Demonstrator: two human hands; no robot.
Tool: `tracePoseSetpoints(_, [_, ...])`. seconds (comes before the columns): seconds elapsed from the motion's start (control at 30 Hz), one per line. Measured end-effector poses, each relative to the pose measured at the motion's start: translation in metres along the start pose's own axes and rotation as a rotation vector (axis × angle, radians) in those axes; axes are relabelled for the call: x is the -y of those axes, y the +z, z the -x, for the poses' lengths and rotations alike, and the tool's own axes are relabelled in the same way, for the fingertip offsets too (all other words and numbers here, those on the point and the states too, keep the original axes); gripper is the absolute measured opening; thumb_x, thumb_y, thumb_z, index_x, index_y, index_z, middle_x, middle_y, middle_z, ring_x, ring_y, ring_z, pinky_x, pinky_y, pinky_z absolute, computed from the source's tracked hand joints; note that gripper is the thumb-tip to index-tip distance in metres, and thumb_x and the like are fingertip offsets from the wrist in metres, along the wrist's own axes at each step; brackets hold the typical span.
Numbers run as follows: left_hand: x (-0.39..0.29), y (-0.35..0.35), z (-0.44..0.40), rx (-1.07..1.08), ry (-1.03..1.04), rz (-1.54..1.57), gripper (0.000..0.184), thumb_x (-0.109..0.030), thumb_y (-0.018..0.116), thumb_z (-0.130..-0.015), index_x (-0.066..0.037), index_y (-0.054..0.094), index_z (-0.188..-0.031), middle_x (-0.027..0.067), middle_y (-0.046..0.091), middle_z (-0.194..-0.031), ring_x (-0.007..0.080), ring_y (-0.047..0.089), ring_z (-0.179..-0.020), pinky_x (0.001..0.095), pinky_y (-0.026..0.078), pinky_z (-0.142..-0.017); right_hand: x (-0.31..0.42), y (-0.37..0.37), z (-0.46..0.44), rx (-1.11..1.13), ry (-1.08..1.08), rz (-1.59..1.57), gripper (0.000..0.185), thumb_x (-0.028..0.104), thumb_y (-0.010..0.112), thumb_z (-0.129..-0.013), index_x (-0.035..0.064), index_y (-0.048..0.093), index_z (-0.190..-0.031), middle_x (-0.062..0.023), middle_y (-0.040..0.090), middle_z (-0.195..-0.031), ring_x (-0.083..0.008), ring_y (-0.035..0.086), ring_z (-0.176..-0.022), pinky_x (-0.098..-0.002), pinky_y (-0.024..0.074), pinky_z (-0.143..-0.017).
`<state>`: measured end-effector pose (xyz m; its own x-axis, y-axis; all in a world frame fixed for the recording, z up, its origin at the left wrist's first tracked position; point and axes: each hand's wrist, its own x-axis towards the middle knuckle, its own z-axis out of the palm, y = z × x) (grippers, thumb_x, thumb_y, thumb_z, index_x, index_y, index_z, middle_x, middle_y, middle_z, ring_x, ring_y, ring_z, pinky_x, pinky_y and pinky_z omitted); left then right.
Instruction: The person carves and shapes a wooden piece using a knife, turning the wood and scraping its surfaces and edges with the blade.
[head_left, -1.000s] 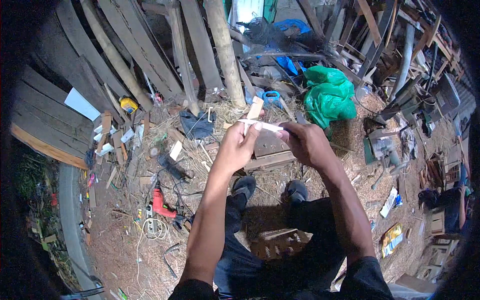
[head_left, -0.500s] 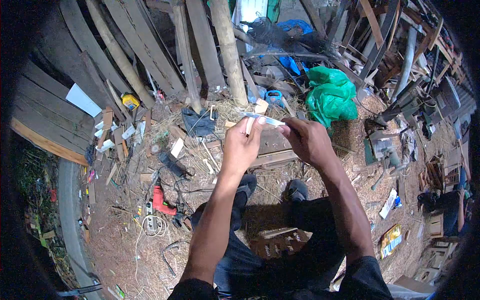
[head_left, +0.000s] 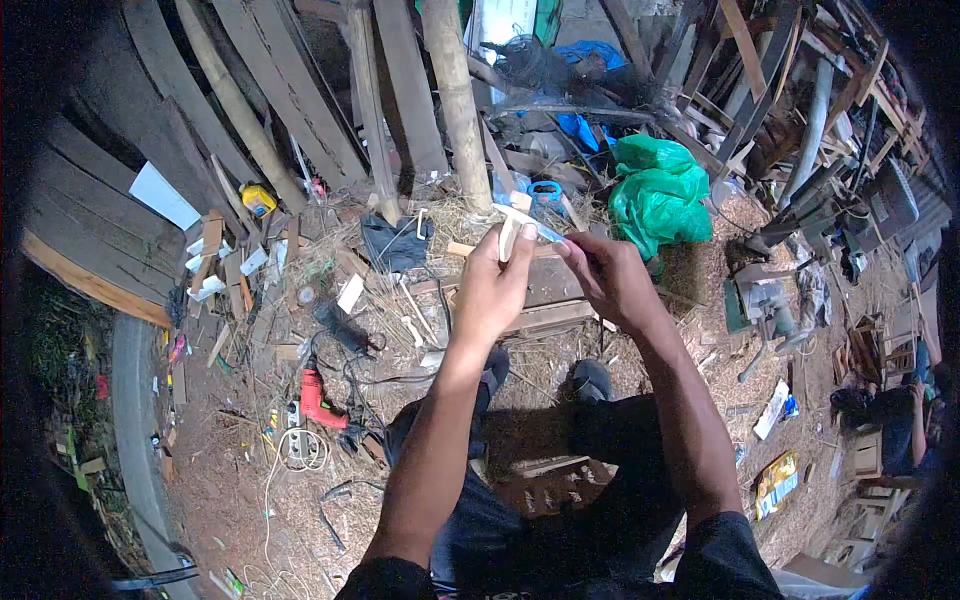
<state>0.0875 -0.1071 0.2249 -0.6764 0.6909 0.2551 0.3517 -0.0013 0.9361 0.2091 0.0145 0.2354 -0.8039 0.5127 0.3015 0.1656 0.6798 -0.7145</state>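
Observation:
My left hand pinches a small pale wooden piece between thumb and fingers, in front of my knees. My right hand is closed on one end of a thin whitish strip, whose other end meets the wooden piece at my left fingertips. What the strip is made of is too small to tell. Below and behind my hands lies a brown wooden board on the ground.
A red drill and a coiled white cord lie left of my legs. A green plastic bag sits ahead right, near a metal machine. Another person is at the far right. Planks lean at the back left.
The wooden piece and strip have tilted and shifted between my fingers. My left hand has moved slightly right and up, while my right hand stays near its earlier place.

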Motion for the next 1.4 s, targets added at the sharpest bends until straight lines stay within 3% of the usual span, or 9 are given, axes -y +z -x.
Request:
tracePoseSetpoints(0.1, [-0.002, -0.007, -0.006, 0.233, -0.500, 0.611, 0.042, -0.037, 0.035, -0.102, -0.001, 0.053, -0.115, -0.0018, 0.043, -0.069, 0.0120, 0.043, -0.058, 0.0296, 0.041, -0.058, -0.010, 0.000, 0.001, 0.058, 0.086, -0.125, 0.032, 0.028, 0.055, -0.097, -0.0030, 0.065, -0.096, -0.0052, 0.050, -0.063, -0.0104, 0.042, -0.060, -0.0295, 0.0359, -0.053])
tracePoseSetpoints(0.17, [0.001, -0.007, -0.008, 0.261, -0.434, 0.822, 0.038, -0.033, 0.030, -0.101, -0.002, 0.049, -0.114, -0.0012, 0.041, -0.071, 0.0132, 0.041, -0.058, 0.0294, 0.040, -0.058, -0.019, 0.001, 0.000, 0.067, 0.093, -0.202, 0.034, 0.029, 0.053, -0.098, -0.0028, 0.065, -0.094, -0.0004, 0.047, -0.065, -0.0079, 0.040, -0.063, -0.0272, 0.0333, -0.054])
tracePoseSetpoints(0.23, [0.002, -0.008, -0.011, 0.229, -0.383, 0.974, 0.023, -0.021, 0.030, -0.098, -0.005, 0.045, -0.103, 0.0019, 0.044, -0.079, 0.0134, 0.041, -0.060, 0.0294, 0.039, -0.057, -0.021, 0.002, 0.001, 0.029, 0.095, -0.246, 0.036, 0.030, 0.054, -0.097, -0.0037, 0.065, -0.094, -0.0067, 0.049, -0.060, -0.0111, 0.042, -0.057, -0.0320, 0.0358, -0.052])
tracePoseSetpoints(0.37, [0.005, -0.014, -0.013, 0.143, -0.413, 0.995, 0.018, -0.023, 0.038, -0.096, -0.008, 0.042, -0.105, 0.0031, 0.046, -0.079, 0.0156, 0.044, -0.061, 0.0306, 0.038, -0.055, -0.021, -0.003, 0.002, 0.074, 0.114, -0.206, 0.038, 0.031, 0.055, -0.097, -0.0048, 0.064, -0.093, -0.0084, 0.050, -0.059, -0.0124, 0.043, -0.057, -0.0331, 0.0374, -0.052])
tracePoseSetpoints(0.77, [0.006, -0.007, -0.015, 0.080, -0.293, 0.518, 0.025, -0.022, 0.032, -0.096, -0.004, 0.042, -0.111, 0.0104, 0.059, -0.077, 0.0186, 0.055, -0.058, 0.0306, 0.044, -0.054, -0.016, -0.009, 0.005, 0.201, 0.134, -0.114, 0.038, 0.031, 0.055, -0.096, -0.0055, 0.064, -0.096, -0.0171, 0.058, -0.066, -0.0185, 0.050, -0.058, -0.0364, 0.0421, -0.056])
tracePoseSetpoints(0.87, [0.006, -0.009, -0.015, 0.134, -0.288, 0.660, 0.025, -0.016, 0.041, -0.096, -0.003, 0.039, -0.117, 0.0081, 0.058, -0.080, 0.0158, 0.053, -0.058, 0.0294, 0.043, -0.054, -0.009, -0.016, 0.003, 0.243, 0.144, -0.042, 0.037, 0.031, 0.054, -0.096, -0.0047, 0.065, -0.098, -0.0186, 0.058, -0.067, -0.0198, 0.051, -0.057, -0.0370, 0.0425, -0.056])
tracePoseSetpoints(0.97, [0.000, -0.008, -0.011, 0.147, -0.158, 0.381, 0.037, -0.007, 0.054, -0.092, -0.001, 0.035, -0.123, 0.0056, 0.058, -0.086, 0.0116, 0.050, -0.059, 0.0287, 0.041, -0.054, -0.011, -0.015, 0.003, 0.199, 0.098, -0.064, 0.035, 0.029, 0.055, -0.096, -0.0043, 0.065, -0.097, -0.0194, 0.059, -0.066, -0.0223, 0.051, -0.055, -0.0377, 0.0421, -0.055])
tracePoseSetpoints(1.27, [0.016, -0.011, -0.014, 0.154, -0.034, 0.277, 0.033, -0.001, 0.059, -0.091, 0.002, 0.045, -0.121, 0.0073, 0.060, -0.105, 0.0127, 0.056, -0.102, 0.0289, 0.046, -0.090, -0.010, -0.018, 0.004, 0.164, 0.025, -0.006, 0.029, 0.027, 0.058, -0.094, -0.0008, 0.067, -0.097, -0.0210, 0.060, -0.065, -0.0311, 0.054, -0.053, -0.0396, 0.0431, -0.054])
tracePoseSetpoints(1.4, [0.019, -0.015, -0.014, 0.185, -0.022, 0.239, 0.030, -0.003, 0.060, -0.090, 0.003, 0.048, -0.118, 0.0073, 0.060, -0.105, 0.0118, 0.056, -0.100, 0.0283, 0.046, -0.088, -0.008, -0.019, 0.004, 0.120, -0.012, 0.062, 0.027, 0.028, 0.060, -0.092, 0.0024, 0.068, -0.096, -0.0199, 0.058, -0.062, -0.0357, 0.055, -0.053, -0.0411, 0.0432, -0.052])
